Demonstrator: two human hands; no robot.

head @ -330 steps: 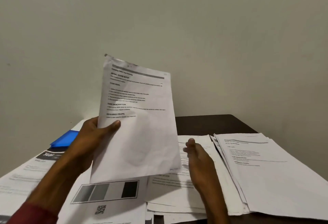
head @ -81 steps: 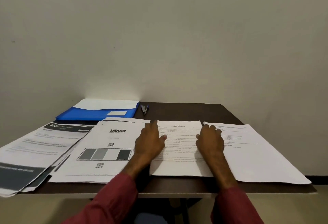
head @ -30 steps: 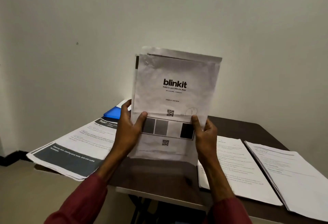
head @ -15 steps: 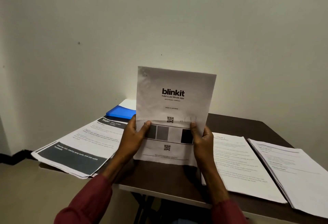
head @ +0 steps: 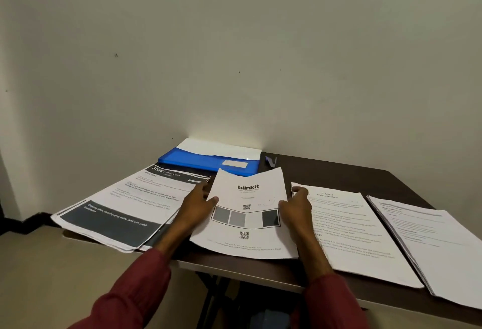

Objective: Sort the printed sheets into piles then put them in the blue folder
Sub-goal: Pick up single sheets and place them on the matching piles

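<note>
A pile of "blinkit" sheets [head: 247, 242] with grey squares and QR codes lies nearly flat at the table's front middle. My left hand [head: 197, 204] grips its left edge and my right hand [head: 296, 210] grips its right edge. The blue folder [head: 206, 163] lies shut at the back of the table against the wall, with white paper showing behind it. A pile with dark header bands [head: 122, 214] lies to the left and overhangs the table edge. Two text-sheet piles lie to the right: one beside my right hand [head: 357, 234], one at the far right [head: 438, 248].
The dark brown table [head: 339, 177] stands against a plain wall. A pen [head: 270, 162] lies just right of the folder. The far-right pile sticks out past the table's front edge. Floor shows at the lower left.
Both hands have brought the blinkit pile down from upright in the air to nearly flat on the table. The other piles have not moved.
</note>
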